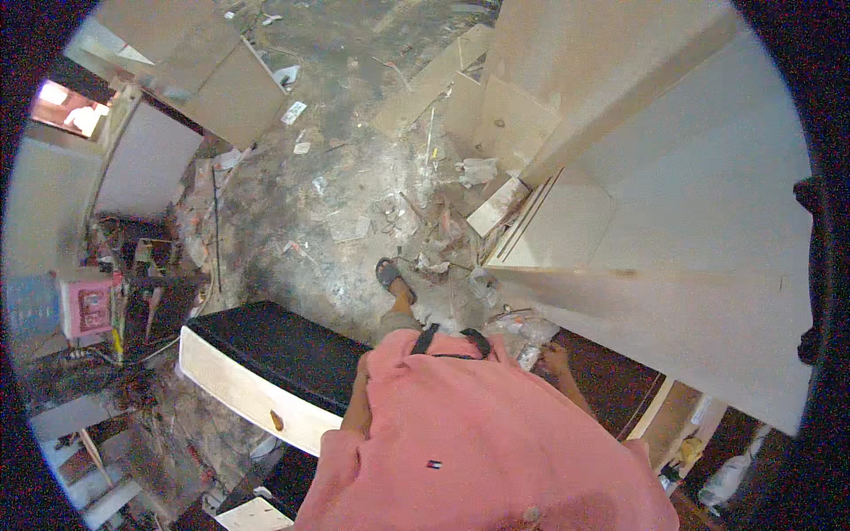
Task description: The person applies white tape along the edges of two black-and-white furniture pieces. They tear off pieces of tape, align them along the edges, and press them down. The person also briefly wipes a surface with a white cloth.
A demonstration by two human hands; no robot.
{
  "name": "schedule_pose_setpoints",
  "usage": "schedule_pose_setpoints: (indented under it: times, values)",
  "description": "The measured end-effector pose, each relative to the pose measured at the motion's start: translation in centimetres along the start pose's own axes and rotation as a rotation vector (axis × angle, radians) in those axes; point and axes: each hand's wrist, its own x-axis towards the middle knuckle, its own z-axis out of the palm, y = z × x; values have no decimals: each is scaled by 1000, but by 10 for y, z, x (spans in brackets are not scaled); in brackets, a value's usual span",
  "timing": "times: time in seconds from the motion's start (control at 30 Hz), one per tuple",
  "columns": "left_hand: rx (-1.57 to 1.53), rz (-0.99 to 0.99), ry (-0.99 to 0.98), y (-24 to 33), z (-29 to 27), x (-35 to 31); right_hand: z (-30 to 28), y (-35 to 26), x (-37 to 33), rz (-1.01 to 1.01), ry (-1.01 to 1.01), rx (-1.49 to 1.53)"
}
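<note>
My right hand (pixel 555 359) is low on my right, its fingers bent at the edge of a clear plastic bag (pixel 529 328). What lies inside the bag is too blurred to tell. On my other side, my left arm reaches down against a drawer-like piece with a black top or inside (pixel 274 334) and a pale curved front (pixel 252 396). A small brown knob (pixel 277 420) sits on that front. My left hand (pixel 364 365) is mostly hidden by my pink shirt beside the black part, and its fingers do not show.
Large pale panels (pixel 664 203) stand along the right. Loose boards (pixel 500 205) and plastic scraps (pixel 478 170) litter the stained floor (pixel 292 195) ahead. A pink box (pixel 87 305) and a leaning white panel (pixel 146 164) are at the left. A dark board (pixel 611 376) lies beyond my right hand.
</note>
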Motion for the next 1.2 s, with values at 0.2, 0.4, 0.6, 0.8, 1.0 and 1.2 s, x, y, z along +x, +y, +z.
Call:
schedule_pose_setpoints:
  times: [0.2,0.4,0.6,0.8,1.0,1.2]
  values:
    - [135,62,-31,22,-103,67,96,-208,25,-261,54,-41]
    - [-420,-49,266,52,-214,127,117,-368,15,-380,33,-75]
    - [-379,20,283,140,-248,133,102,-421,69,-135,63,-62]
    - [-368,1,333,193,-199,94,102,-446,234,-41,-92,-152]
    - [31,-233,123,283,-103,29,104,-506,459,-389,-116,-675]
    - [7,-805,-214,372,-91,16,125,-500,627,-279,-80,-982]
